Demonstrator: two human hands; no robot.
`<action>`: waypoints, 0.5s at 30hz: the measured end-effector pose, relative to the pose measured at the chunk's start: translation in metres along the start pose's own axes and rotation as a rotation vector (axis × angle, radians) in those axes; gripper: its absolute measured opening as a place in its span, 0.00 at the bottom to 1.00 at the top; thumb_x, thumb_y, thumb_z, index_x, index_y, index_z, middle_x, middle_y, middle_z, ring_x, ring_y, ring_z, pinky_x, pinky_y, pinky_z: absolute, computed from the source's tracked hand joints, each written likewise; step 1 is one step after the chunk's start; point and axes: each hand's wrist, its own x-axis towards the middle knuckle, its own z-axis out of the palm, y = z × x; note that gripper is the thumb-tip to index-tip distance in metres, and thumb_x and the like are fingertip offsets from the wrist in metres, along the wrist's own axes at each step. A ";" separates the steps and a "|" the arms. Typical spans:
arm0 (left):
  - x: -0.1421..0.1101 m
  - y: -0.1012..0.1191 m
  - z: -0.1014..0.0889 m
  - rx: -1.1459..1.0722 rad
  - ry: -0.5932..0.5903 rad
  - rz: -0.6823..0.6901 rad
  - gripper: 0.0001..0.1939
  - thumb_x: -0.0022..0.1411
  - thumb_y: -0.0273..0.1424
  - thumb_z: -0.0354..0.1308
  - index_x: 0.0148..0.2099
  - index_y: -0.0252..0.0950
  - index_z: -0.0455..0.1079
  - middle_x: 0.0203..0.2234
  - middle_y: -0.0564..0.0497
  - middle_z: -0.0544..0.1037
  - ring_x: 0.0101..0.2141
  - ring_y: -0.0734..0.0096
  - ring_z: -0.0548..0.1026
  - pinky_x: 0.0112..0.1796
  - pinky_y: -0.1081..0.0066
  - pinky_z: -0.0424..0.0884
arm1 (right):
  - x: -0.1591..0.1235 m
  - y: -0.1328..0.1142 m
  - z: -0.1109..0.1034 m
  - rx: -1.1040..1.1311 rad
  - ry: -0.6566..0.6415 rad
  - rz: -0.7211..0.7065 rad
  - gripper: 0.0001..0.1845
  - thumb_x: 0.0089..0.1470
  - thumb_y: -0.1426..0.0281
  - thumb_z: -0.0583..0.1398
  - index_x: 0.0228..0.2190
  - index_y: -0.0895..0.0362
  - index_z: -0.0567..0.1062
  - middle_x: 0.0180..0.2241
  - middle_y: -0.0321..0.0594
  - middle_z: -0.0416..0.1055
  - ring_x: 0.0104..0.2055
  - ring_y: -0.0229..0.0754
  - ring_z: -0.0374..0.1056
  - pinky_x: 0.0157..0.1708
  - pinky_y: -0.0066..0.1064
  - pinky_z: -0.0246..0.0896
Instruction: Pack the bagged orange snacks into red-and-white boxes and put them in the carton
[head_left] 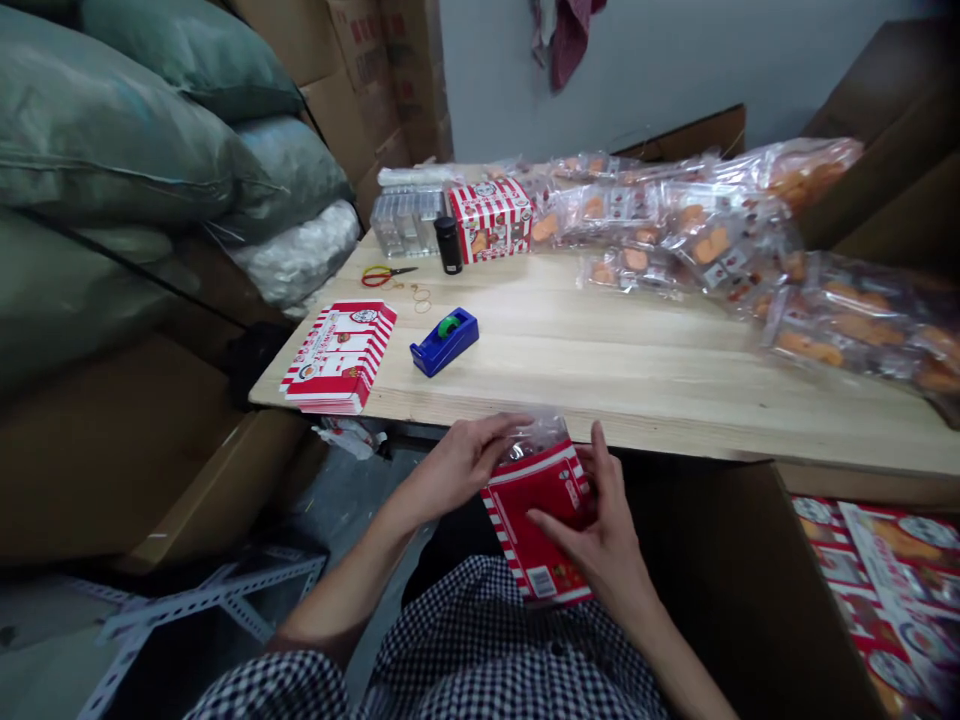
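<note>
Below the table's front edge, my left hand (pixel 457 465) and my right hand (pixel 604 535) hold a red-and-white striped carton (pixel 534 525) in front of my lap. A clear plastic bag (pixel 536 440) sticks out of the carton's upper end, with my left fingers resting against it. My right fingers press on the carton's front and side. A barcode label (pixel 541 582) shows near its lower end. On the wooden table (pixel 600 380) lies a flat stack of printed cartons (pixel 339 355), the nearest item to my left hand.
The table holds a blue tape dispenser (pixel 444 342), red-handled scissors (pixel 386 275), rubber bands (pixel 418 297), a black cylinder (pixel 448 245), a striped box (pixel 491 220), clear trays (pixel 409 222) and bagged orange snacks (pixel 712 245). Large sacks (pixel 127 130) stand left; printed sheets (pixel 885 600) lie lower right.
</note>
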 end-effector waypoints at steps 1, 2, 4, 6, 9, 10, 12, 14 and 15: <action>0.001 0.003 0.004 0.019 -0.029 0.014 0.17 0.71 0.30 0.49 0.58 0.39 0.70 0.47 0.46 0.80 0.45 0.63 0.78 0.48 0.65 0.71 | 0.000 0.001 -0.004 0.134 -0.027 0.075 0.52 0.55 0.51 0.62 0.69 0.41 0.39 0.58 0.47 0.61 0.55 0.57 0.65 0.55 0.56 0.63; 0.000 0.007 0.010 0.039 -0.063 0.033 0.16 0.72 0.29 0.48 0.58 0.39 0.70 0.45 0.46 0.81 0.43 0.64 0.78 0.46 0.65 0.72 | 0.000 0.003 -0.007 0.245 -0.046 0.145 0.46 0.59 0.50 0.58 0.69 0.42 0.42 0.58 0.46 0.64 0.54 0.55 0.67 0.54 0.54 0.65; -0.002 0.012 0.023 0.075 -0.139 0.097 0.15 0.72 0.28 0.47 0.54 0.38 0.71 0.43 0.46 0.80 0.42 0.65 0.78 0.46 0.66 0.71 | -0.001 0.006 -0.010 0.396 -0.049 0.254 0.34 0.64 0.50 0.51 0.67 0.45 0.54 0.55 0.45 0.69 0.53 0.54 0.70 0.54 0.53 0.66; -0.007 0.012 0.034 0.099 -0.198 0.170 0.14 0.72 0.27 0.47 0.51 0.37 0.73 0.45 0.46 0.79 0.46 0.64 0.76 0.49 0.65 0.71 | -0.005 0.007 -0.010 0.491 -0.031 0.310 0.28 0.65 0.51 0.50 0.61 0.48 0.66 0.52 0.44 0.74 0.52 0.53 0.71 0.54 0.51 0.65; -0.019 0.005 0.041 0.102 -0.161 0.251 0.14 0.71 0.27 0.50 0.53 0.39 0.72 0.46 0.47 0.79 0.48 0.64 0.75 0.51 0.63 0.71 | -0.012 0.008 -0.007 0.592 -0.024 0.343 0.22 0.63 0.53 0.56 0.51 0.51 0.76 0.47 0.42 0.77 0.47 0.51 0.73 0.52 0.45 0.67; -0.023 0.002 0.041 0.097 -0.093 0.263 0.14 0.70 0.27 0.51 0.55 0.40 0.72 0.47 0.47 0.79 0.50 0.64 0.74 0.53 0.62 0.70 | -0.014 0.008 -0.006 0.608 -0.020 0.350 0.20 0.62 0.54 0.58 0.49 0.52 0.77 0.46 0.41 0.78 0.45 0.50 0.74 0.49 0.42 0.68; -0.032 -0.007 0.042 0.075 0.138 0.221 0.20 0.67 0.29 0.58 0.60 0.43 0.68 0.54 0.47 0.75 0.57 0.61 0.69 0.59 0.57 0.64 | -0.016 0.011 -0.004 0.624 -0.016 0.365 0.19 0.61 0.55 0.60 0.46 0.52 0.79 0.43 0.40 0.79 0.43 0.47 0.74 0.44 0.37 0.69; -0.039 -0.015 0.046 -0.043 0.356 0.075 0.30 0.64 0.32 0.62 0.66 0.45 0.60 0.63 0.46 0.67 0.63 0.58 0.63 0.63 0.52 0.57 | -0.016 0.013 -0.003 0.632 -0.031 0.375 0.17 0.60 0.55 0.61 0.45 0.52 0.80 0.42 0.40 0.79 0.42 0.46 0.75 0.41 0.34 0.69; -0.042 -0.019 0.050 -0.160 0.398 -0.021 0.32 0.64 0.34 0.61 0.68 0.44 0.57 0.64 0.45 0.65 0.63 0.56 0.62 0.63 0.52 0.57 | -0.015 0.014 -0.001 0.637 -0.039 0.379 0.17 0.60 0.56 0.61 0.44 0.52 0.80 0.42 0.40 0.79 0.41 0.46 0.75 0.40 0.33 0.69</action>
